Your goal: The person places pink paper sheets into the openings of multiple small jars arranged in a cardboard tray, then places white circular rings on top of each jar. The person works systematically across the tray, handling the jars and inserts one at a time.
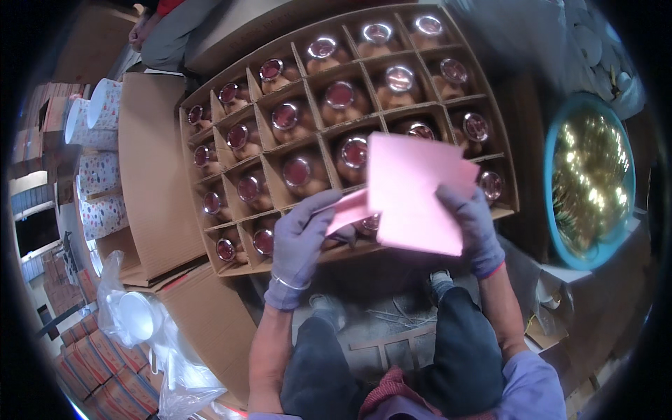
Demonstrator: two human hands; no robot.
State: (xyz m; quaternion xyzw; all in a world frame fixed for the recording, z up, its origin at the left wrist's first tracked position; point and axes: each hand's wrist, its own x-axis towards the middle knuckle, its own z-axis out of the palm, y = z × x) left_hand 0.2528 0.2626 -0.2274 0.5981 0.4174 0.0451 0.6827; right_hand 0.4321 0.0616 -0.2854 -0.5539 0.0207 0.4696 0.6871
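My left hand (304, 241), in a grey knit glove, pinches a narrow piece of pink paper (350, 209) between thumb and fingers. My right hand (472, 226), gloved the same way, grips a stack of square pink sheets (415, 191), slightly blurred. Both hands are above the near edge of a large cardboard carton (299, 258). Cardboard dividers split it into cells, and most visible cells hold a rounded vessel with a shiny rim and a reddish round top (340, 95). The pink sheets hide several cells at the near right.
To the right stands a turquoise basin (548, 184) of shiny gold pieces. Patterned white containers (102, 173) stack at the left beside a carton flap (152, 173). Clear plastic bags (184, 367) and stacked boxes (105, 378) lie lower left. Another person's leg (170, 34) shows at the top.
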